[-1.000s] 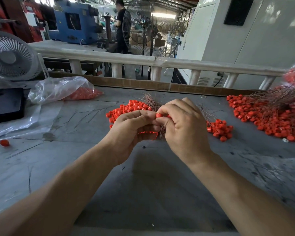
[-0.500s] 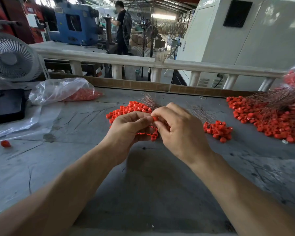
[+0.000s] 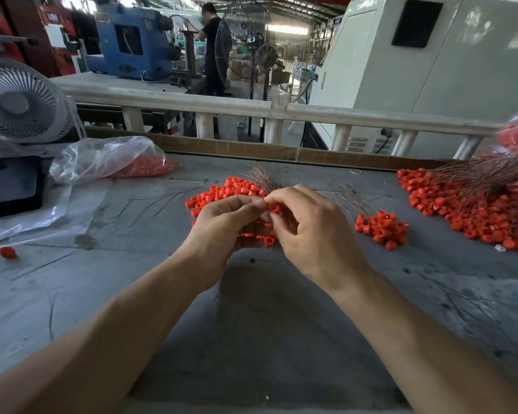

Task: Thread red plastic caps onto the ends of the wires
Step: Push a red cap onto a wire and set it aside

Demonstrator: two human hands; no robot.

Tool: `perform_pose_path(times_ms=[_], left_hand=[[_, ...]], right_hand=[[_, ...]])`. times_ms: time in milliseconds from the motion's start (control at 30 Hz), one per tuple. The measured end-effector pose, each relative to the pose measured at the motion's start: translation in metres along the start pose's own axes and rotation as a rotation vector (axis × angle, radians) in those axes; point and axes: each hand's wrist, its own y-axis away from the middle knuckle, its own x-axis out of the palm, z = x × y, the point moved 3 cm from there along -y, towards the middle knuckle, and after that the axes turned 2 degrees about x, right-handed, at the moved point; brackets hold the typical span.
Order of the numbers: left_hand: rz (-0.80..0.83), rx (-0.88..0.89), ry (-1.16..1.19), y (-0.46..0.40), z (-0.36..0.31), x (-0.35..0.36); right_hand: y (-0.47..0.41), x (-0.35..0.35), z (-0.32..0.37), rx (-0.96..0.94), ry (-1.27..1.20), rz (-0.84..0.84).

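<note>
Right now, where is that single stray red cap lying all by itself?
In the head view, the lone red plastic cap lies on the grey worktable at far left, beside the flat clear plastic sheet and well away from the left hand.

I can read no text, brand or number anywhere here; the blue machine (image 3: 129, 46) at the back carries a small yellow sticker and the white panel (image 3: 56, 35) beside it some marks, but both are too small and blurred to make out

Grey worktable (image 3: 72, 294), white railing (image 3: 371, 116), standing fan (image 3: 240, 55), blue machine (image 3: 129, 43)
</note>
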Motion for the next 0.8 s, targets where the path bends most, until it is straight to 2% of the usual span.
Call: perform_pose_path(times_ms=[200,433,800], left_hand=[[-0.064,0.072,-0.050,-0.0020,-0.0005,-0.0046],[-0.060,0.082,-0.029,-0.0020,-0.0001,-0.0048],[-0.157,0.089,-0.027,-0.0040,-0.0018,-0.0095]], right_hand=[[0.0008,0.0028,-0.0009,0.007,-0.059,0.007],[0.0013,0.0022,-0.0029,0.026,-0.080,-0.002],[0.0028,0.0032,-0.0004,0.011,-0.048,0.035]])
